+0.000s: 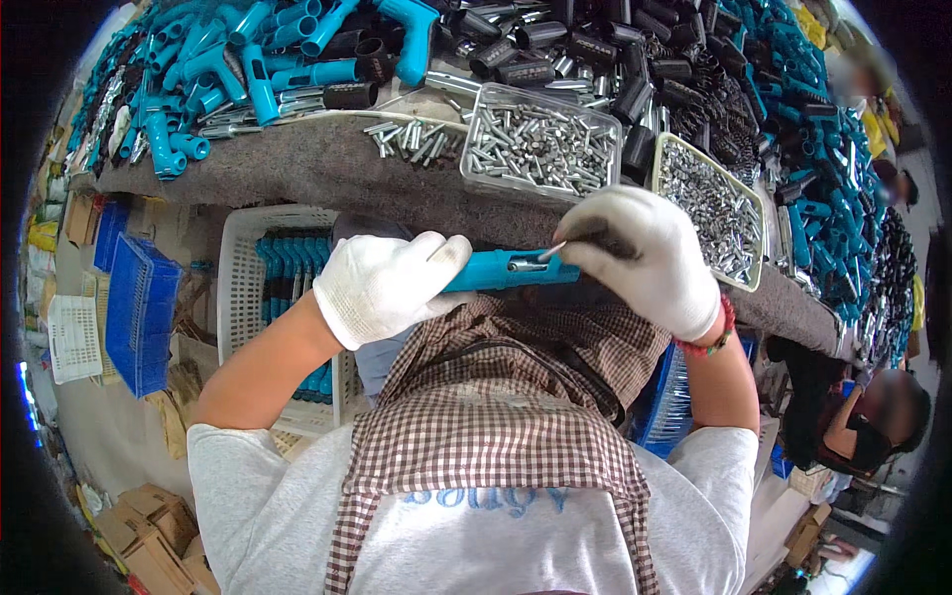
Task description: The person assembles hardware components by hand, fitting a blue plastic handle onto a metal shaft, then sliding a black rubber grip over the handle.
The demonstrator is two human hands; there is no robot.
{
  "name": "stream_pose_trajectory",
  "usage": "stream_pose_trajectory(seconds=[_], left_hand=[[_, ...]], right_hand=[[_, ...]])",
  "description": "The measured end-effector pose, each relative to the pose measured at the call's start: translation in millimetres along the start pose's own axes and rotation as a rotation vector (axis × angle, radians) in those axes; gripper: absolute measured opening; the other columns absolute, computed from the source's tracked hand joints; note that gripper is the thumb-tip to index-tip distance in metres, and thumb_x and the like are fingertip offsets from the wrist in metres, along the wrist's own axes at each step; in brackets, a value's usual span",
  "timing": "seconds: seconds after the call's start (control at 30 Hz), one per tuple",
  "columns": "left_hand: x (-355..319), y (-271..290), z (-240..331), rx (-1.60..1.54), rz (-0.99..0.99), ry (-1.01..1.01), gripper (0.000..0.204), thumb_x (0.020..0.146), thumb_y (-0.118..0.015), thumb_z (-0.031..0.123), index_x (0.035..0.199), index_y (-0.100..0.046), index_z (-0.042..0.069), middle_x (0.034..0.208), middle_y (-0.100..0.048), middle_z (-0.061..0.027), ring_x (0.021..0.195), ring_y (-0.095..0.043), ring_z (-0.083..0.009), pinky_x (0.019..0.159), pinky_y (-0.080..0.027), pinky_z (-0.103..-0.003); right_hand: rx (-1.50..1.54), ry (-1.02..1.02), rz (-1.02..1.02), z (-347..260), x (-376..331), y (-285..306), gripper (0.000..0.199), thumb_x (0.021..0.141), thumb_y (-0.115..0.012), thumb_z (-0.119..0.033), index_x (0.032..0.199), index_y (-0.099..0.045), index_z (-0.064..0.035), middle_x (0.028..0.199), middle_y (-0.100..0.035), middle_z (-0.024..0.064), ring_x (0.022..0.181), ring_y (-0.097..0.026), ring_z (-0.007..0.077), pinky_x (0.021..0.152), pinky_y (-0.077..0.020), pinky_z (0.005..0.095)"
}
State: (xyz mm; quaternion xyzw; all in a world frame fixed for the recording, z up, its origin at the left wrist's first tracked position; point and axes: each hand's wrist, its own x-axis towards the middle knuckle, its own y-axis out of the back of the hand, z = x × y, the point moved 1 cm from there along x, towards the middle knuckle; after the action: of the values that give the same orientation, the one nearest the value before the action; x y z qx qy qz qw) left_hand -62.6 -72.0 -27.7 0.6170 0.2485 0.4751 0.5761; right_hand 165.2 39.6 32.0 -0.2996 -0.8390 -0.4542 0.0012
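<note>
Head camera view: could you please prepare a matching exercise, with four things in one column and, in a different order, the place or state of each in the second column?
Column one
1. Left gloved hand
2. Right gloved hand
3. Clear plastic box
4. White perforated crate

Column two
A. Filled with loose silver metal pieces
B. Pinches a thin metal pin
C. Below the bench edge, at the person's left, with turquoise-and-black parts in a row
D. Grips the left end of a turquoise plastic housing

Right pairs: 1-D, 2-B, 3-A, 4-C
</note>
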Motion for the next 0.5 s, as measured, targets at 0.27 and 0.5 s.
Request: stream_pose_trajectory(seconds=[0.27, 0.5], left_hand=[[10.4, -7.2, 10.7, 0.027, 0.024, -0.129, 0.046, 0.072, -0.075, 0.037, 0.103, -0.057, 0.009, 0.073, -0.054, -0.0016, 0.052, -0.058, -0.0148, 0.044, -0.047, -0.028], [13.6, -15.0, 13.6, 0.082, 0.022, -0.202, 0.031, 0.078, -0.065, 0.027, 0.103, -0.058, 0.008, 0.071, -0.048, 0.0013, 0.048, -0.053, -0.0096, 0.04, -0.045, -0.025]], right_hand=[[-0.016, 0.072, 0.066, 7.7, -26.4, -21.2, 0.016, 0.072, -0.076, -0.015, 0.083, -0.065, -0.0106, 0.078, -0.06, 0.0054, 0.075, -0.059, 0.0252, 0.069, -0.0473, 0.0367], [-0.418, 0.313, -0.124, -4.7, -34.4, -20.7, 0.012, 0.074, -0.06, -0.02, 0.082, -0.06, -0.0108, 0.087, -0.061, 0.0042, 0.081, -0.06, 0.0223, 0.074, -0.0469, 0.0349]])
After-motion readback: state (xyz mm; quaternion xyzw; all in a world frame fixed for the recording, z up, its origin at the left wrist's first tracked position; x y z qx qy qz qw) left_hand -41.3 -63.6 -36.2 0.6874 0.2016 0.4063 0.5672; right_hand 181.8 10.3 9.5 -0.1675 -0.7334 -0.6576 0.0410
